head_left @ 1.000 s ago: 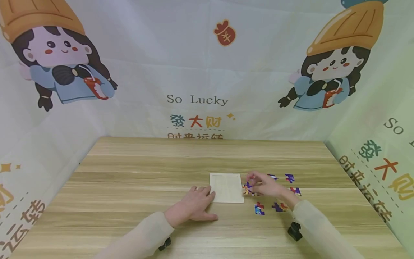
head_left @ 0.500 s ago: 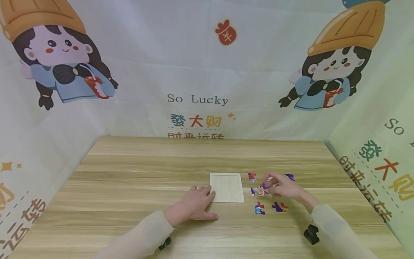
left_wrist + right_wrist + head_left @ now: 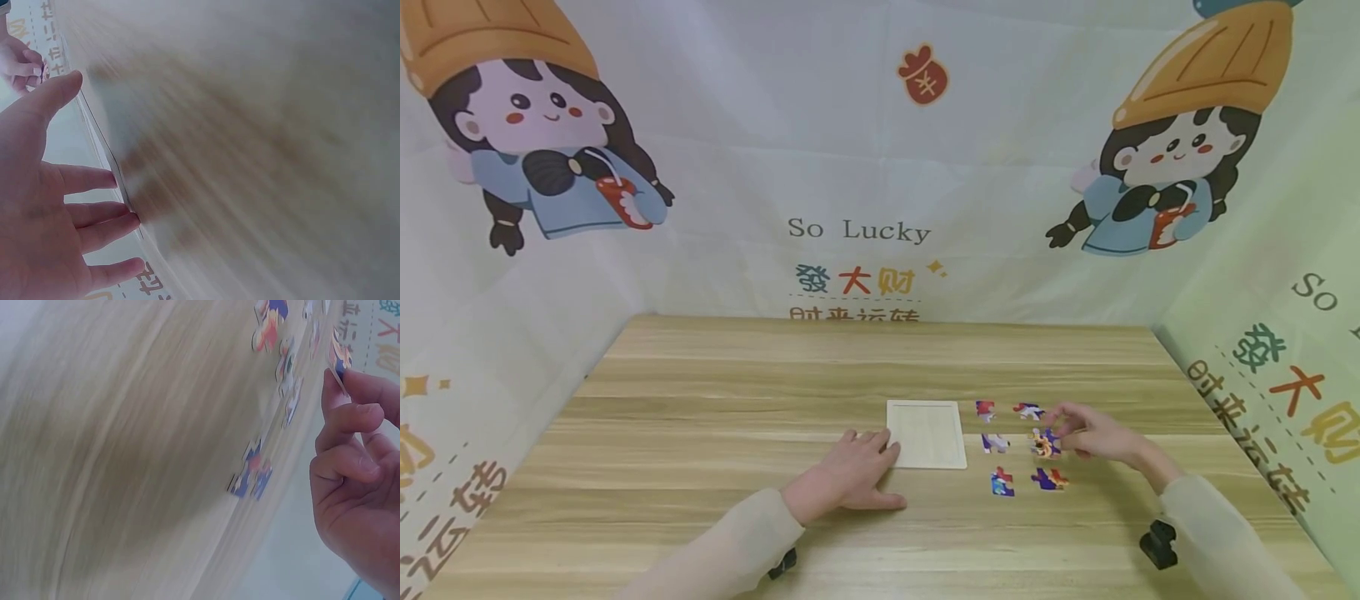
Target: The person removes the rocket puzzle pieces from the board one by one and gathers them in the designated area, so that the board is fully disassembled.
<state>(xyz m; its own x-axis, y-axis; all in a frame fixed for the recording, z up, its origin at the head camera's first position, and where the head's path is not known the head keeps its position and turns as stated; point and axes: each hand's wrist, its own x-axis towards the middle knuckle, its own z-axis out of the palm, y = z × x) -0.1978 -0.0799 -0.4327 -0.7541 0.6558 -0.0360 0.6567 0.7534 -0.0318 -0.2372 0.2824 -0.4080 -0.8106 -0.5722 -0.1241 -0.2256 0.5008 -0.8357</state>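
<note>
My left hand [image 3: 857,475] lies with its fingers spread, its fingertips on the left edge of a pale square wooden puzzle tray [image 3: 927,435]. Those fingers reach the board's edge in the left wrist view as well. My right hand [image 3: 1097,435] pinches a purple and orange jigsaw piece [image 3: 1045,443] between thumb and index finger, to the right of the tray. In the right wrist view that piece [image 3: 340,353] is held up off the tabletop, its other fingers curled. Between tray and right hand lie other jigsaw pieces, such as a red one [image 3: 985,411] and a white-purple one [image 3: 996,442].
Nearer the front are a blue-red piece [image 3: 1002,482] and a purple-orange piece [image 3: 1049,479]; a further piece [image 3: 1028,411] lies behind. The wood-grain table [image 3: 737,375] is enclosed by a printed cloth [image 3: 850,150] at its back and sides.
My right hand has moved right, away from the tray, carrying the pinched jigsaw piece over the others. Pieces it covered near the tray now show. My left hand has stayed put.
</note>
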